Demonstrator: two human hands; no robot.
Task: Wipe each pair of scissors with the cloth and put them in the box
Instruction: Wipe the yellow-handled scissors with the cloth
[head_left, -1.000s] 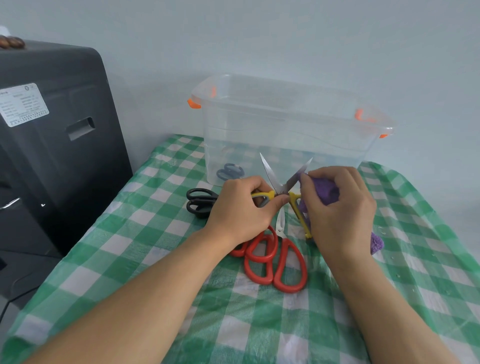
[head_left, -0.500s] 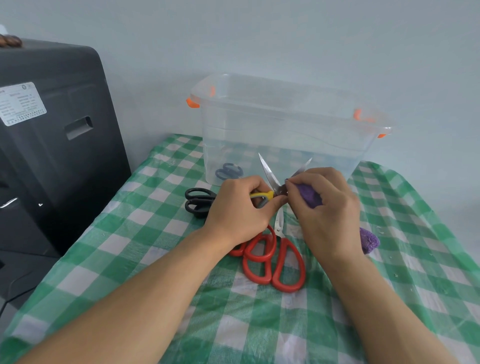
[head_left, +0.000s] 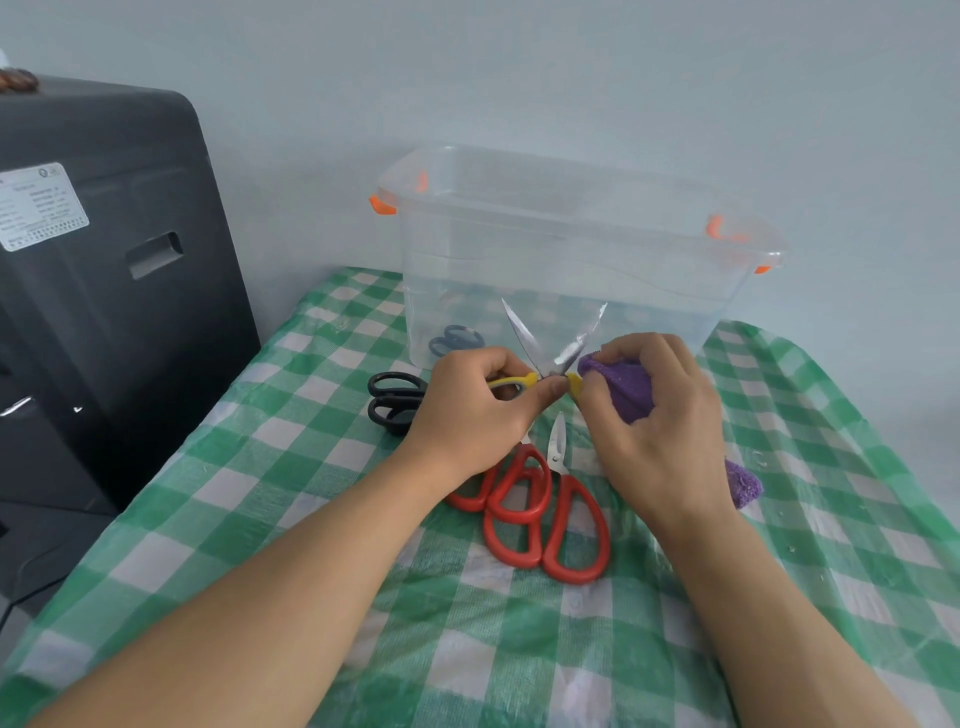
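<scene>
At frame centre, left hand (head_left: 470, 415) grips open yellow scissors (head_left: 540, 364); right hand (head_left: 657, 415), clutching cloth (head_left: 623, 387), has slid from blade down to pivot. Wiping continues; box (head_left: 571, 270) behind.

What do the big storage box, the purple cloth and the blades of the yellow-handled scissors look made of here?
Clear storage box: glossy see-through plastic, apparently; the dark scissors inside show through its wall.
Purple cloth: soft fuzzy fabric, perhaps microfibre, with visible nap.
Blades of the yellow-handled scissors: bright polished metal, likely steel, catching glare.
</scene>
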